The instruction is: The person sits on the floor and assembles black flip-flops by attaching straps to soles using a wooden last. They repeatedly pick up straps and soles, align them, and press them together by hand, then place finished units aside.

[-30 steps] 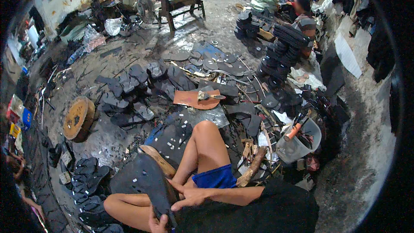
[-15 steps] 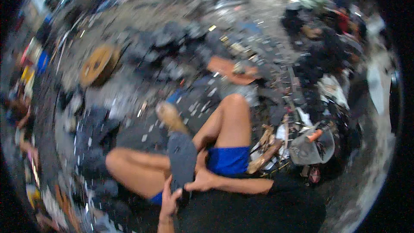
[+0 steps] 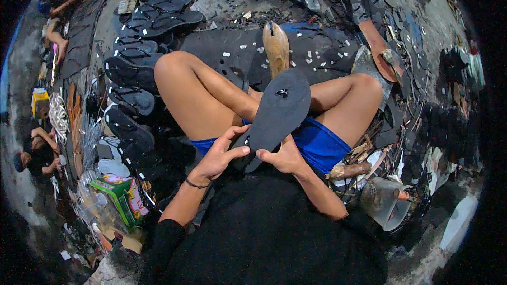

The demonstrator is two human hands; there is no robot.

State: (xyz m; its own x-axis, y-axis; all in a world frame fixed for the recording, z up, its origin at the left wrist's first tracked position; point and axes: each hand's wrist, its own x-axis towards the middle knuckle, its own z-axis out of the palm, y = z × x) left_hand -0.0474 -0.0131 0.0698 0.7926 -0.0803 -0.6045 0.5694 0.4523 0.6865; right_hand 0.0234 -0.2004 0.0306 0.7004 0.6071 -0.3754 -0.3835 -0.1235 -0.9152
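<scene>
- Above the blue shorts (image 3: 323, 142), held a dark flat sandal (image 3: 279, 110) in both hands, narrower end toward the black shirt (image 3: 296, 227), broad end pointing away and a little to the right.
- Pinched the near left edge in the left hand (image 3: 217, 154), with thumb on the facing side and fingers partly hidden behind.
- Gripped the near right edge in the right hand (image 3: 285, 158), likewise with thumb on the facing side; could not tell the lie of the hidden fingers.
- Compared with a second ago, brought from the lower left of the view to near its middle, partly through a downward turn of the camera.
- Showed now, clear of blur, a dark plug (image 3: 282, 94) near the broad end.
- Suggested, as a judgement, a steady two-handed hold with attention on the narrower end, thumbs almost tip to tip there.
- Overlapped in view a slotted wooden piece (image 3: 276, 47) beyond the broad end; could not tell whether touching.
- Left untouched the strapped sandals (image 3: 177, 24) at the left, the white bits (image 3: 226, 54) on the dark mat (image 3: 208, 42), and the pale bin (image 3: 379, 203) at the right.
</scene>
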